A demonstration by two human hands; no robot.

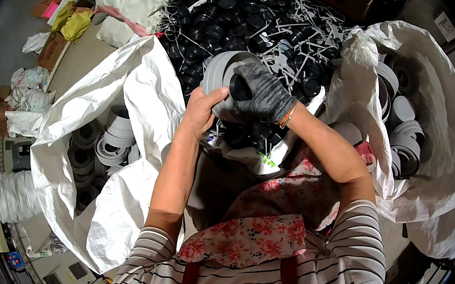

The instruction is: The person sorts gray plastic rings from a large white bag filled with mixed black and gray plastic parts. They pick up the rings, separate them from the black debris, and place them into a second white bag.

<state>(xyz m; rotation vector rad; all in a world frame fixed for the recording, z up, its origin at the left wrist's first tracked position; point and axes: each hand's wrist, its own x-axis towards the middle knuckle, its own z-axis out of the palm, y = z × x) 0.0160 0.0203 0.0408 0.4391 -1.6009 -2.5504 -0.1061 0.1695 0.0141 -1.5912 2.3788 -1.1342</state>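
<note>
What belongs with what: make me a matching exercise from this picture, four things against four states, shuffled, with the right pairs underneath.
Things:
1. left hand
2. right hand
3. gray round fitting
4. black caps

States:
A. heaped among pale branching pieces
B. bare, with no glove
C. held up, its open side toward the gloved fingers
D. in a dark gray knitted glove, with an orange band at the wrist

Right pairs: 1-B, 2-D, 3-C, 4-A

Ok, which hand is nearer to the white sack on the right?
Right. The gloved right hand is left of the sack; the left hand, gripping the grey part, is farther left.
</note>
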